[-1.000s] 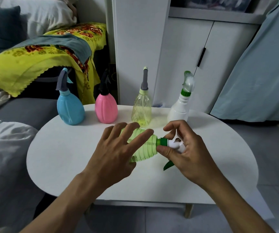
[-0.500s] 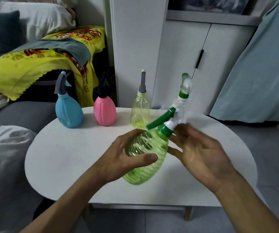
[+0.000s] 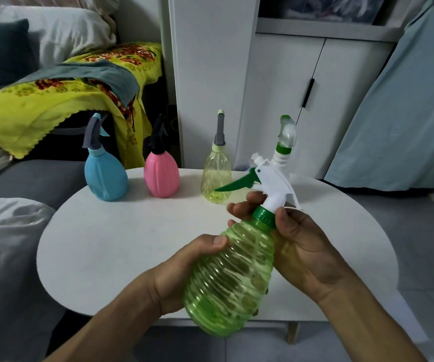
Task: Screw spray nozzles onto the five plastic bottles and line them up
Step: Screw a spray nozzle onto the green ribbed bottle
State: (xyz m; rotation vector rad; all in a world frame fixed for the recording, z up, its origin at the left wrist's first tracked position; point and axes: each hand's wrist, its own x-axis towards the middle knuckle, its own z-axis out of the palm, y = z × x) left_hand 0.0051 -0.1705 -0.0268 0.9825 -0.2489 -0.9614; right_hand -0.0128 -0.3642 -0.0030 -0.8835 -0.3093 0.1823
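A: Quick one. What am I looking at first?

B: The green ribbed bottle (image 3: 232, 278), held tilted in the air over the near edge of the white table (image 3: 121, 246). My read: empty, thin translucent plastic, so light, and the wall will flex if squeezed hard. The ribs give purchase, so it is not very slippery.

A: Where do I hold it?

B: Round the belly for the body, and on the green collar (image 3: 264, 216) for turning. Don't twist by the trigger; it looks flimsy to me.

A: Grip state?

B: My left hand (image 3: 184, 273) wraps the bottle's lower left side, thumb on the front. My right hand (image 3: 299, 246) pinches the collar, thumb on one side and fingers behind the neck. Both are clenched on something, nothing released.

A: The look of it?

B: Lime green, see-through, pear-shaped with horizontal ridges. The white spray head (image 3: 273, 182) sits on top with a dark green trigger (image 3: 236, 182) pointing left. I can't tell if the collar is fully tight.

A: And the others?

B: Four stand in a row at the far side of the table: the blue bottle (image 3: 106, 176), the pink bottle (image 3: 161, 176), the pale yellow bottle (image 3: 216, 176), then the white bottle (image 3: 280, 159), partly hidden behind the spray head. All four have nozzles on. So I judge this is the last one, with the lining-up left.

A: Background?

B: A yellow blanket (image 3: 40, 108) on the sofa and a white cabinet (image 3: 315, 74) behind.
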